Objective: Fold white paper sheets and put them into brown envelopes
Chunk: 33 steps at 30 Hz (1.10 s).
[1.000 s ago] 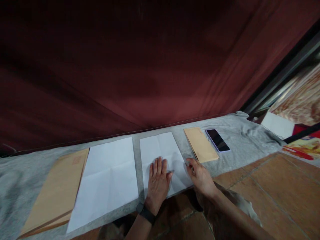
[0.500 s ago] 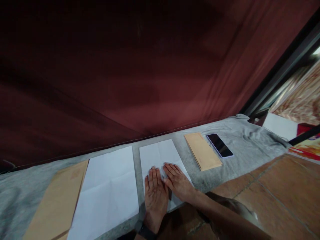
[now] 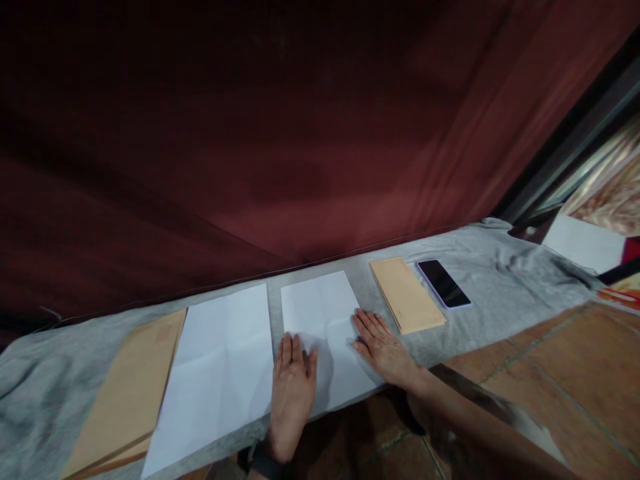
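A creased white sheet of paper [image 3: 320,307] lies flat on the grey cloth in front of me. My left hand [image 3: 293,390] rests on its left edge, fingers stretched and nothing held. On its right edge lies my right hand [image 3: 383,347], also flat with the thumb apart. Left of this sheet is a larger white paper [image 3: 220,373] with fold lines, beside large brown envelopes [image 3: 127,387]. Smaller tan envelopes [image 3: 406,297] lie to the right, close to my right hand.
A phone [image 3: 444,285] in a purple case lies right of the tan envelopes. Grey cloth [image 3: 510,267] covers the long narrow surface. A dark red curtain [image 3: 300,167] hangs behind it. Brown floor tiles [image 3: 565,360] are at the lower right.
My hands were close together at the middle of the sheet. They have slid apart, the left one toward the left edge and the right one toward the right edge.
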Tool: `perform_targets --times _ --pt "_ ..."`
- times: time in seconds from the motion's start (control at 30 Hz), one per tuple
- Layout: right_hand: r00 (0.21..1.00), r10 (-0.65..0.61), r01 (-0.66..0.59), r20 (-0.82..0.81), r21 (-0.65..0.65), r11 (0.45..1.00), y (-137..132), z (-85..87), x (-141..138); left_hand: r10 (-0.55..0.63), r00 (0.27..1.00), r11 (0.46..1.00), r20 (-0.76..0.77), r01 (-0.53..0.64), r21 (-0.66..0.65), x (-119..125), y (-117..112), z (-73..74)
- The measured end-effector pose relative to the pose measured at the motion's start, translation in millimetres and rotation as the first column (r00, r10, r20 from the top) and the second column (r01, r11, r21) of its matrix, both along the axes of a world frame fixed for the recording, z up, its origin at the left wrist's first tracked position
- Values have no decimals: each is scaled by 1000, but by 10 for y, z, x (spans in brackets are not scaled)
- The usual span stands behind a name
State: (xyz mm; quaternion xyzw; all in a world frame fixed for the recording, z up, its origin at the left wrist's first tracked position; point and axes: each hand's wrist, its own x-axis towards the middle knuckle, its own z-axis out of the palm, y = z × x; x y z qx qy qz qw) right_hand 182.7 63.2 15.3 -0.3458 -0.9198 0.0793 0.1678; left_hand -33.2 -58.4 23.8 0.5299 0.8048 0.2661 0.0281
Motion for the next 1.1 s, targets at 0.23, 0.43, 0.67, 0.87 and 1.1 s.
perform_targets --times 0.23,0.43,0.67,0.87,1.1 --pt "1000 24 -24 11 -37 999 87 57 17 161 922 984 353 -176 11 -111 30 345" --pt "999 52 -50 10 -83 995 145 134 48 288 829 957 480 -264 -118 -111 8 502" --pt "990 144 -142 2 -171 975 197 246 196 295 557 940 777 -317 -129 -83 -154 514" --pt "981 193 -193 -25 -246 950 305 223 325 262 264 941 928 -282 -186 -57 -197 720" --pt "964 237 -262 -125 -268 927 371 260 362 262 122 947 957 -223 -231 -186 -242 821"
